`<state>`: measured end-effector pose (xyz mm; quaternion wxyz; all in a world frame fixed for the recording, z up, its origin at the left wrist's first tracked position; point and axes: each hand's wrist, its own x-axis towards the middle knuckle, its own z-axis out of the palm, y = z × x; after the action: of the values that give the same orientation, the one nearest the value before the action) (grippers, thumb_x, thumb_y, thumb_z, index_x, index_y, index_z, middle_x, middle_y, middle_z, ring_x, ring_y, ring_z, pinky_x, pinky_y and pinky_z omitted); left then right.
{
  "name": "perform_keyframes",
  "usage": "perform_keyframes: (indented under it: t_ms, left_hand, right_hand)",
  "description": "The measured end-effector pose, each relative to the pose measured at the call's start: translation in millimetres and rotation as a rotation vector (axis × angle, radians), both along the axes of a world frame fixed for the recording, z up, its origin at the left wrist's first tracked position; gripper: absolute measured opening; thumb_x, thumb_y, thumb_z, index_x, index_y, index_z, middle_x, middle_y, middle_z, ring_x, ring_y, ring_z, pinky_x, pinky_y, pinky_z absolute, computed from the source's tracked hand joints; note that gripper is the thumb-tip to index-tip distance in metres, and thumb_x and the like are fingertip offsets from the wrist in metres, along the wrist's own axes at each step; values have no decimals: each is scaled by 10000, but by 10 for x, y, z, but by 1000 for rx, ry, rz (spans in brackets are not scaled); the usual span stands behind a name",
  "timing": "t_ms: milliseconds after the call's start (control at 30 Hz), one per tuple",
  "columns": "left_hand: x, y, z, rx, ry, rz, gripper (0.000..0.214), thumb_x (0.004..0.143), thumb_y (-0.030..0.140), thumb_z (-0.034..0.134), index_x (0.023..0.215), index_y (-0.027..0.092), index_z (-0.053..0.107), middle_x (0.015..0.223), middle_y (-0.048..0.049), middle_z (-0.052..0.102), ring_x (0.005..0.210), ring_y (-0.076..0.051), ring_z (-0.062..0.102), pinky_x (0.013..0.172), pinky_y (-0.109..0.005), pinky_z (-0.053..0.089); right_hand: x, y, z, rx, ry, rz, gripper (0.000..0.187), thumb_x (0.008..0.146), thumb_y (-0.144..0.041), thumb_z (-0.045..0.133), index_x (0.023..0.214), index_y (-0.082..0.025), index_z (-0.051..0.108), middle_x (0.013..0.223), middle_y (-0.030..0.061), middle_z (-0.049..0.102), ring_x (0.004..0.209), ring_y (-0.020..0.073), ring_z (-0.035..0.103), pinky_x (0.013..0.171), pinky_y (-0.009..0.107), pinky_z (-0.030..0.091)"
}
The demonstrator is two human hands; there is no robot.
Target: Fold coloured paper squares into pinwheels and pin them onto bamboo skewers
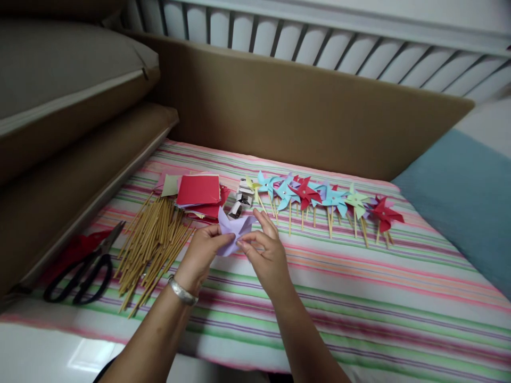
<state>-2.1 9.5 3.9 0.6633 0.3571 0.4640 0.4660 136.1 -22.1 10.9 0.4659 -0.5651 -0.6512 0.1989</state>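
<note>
A lavender paper pinwheel (236, 226), its corners folded in, is held up over the striped cloth. My left hand (203, 250) pinches its left side, thumb lying across the paper near the middle. At the right of the paper, my right hand (265, 252) has thumb and index finger pressed together close to the centre, the other fingers raised; whether something small sits in that pinch is too fine to make out. Just behind the paper lies a small black-and-white box (242, 197). A stack of coloured paper squares, red on top (198, 190), is beyond my left hand.
Many thin wooden sticks (154, 242) lie in a heap at the left, beside black-handled scissors (90, 268). Finished pinwheels (305, 192) on sticks lie in a row at the back right. Brown cushions (80, 96) and a brown panel (279, 106) border the striped cloth (359, 319).
</note>
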Motion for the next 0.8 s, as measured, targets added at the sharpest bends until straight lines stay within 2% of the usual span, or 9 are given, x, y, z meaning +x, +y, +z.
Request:
perform_keyframes:
  t_ms: [233,433,600,800]
  left_hand:
    - [25,-23,-18,44,43,-63,123,597,243,714,609,130,665,611,-14,644,573,-130,549,591,-245,400]
    - [17,-22,13,48,53,-77,117,593,231,712,658,135,699,607,-7,644,558,-118,535,578,-231,381]
    - [9,-33,64,27,38,-115,146,585,248,722,674,133,709,623,-25,658,558,-120,538,574,-231,376]
    - [-1,-22,88,19,106,-122,136,545,214,724,655,134,716,599,-22,659,530,-115,521,563,-231,369]
  right_hand:
    - [38,32,-54,-15,-1,-31,63,762,-235,612,716,-216,650,1376,85,447,1321,264,312,1060,506,252]
    - [18,24,-48,-32,-3,-74,49,748,-232,622,704,-210,631,1371,102,448,1306,284,330,1032,517,289]
    - [12,35,-52,-34,17,-98,51,727,-227,641,681,-215,623,1350,99,470,1286,281,355,1038,531,266]
    - [22,40,-59,-104,19,-99,37,690,-216,670,661,-211,649,1298,113,516,1248,296,404,1026,523,291]
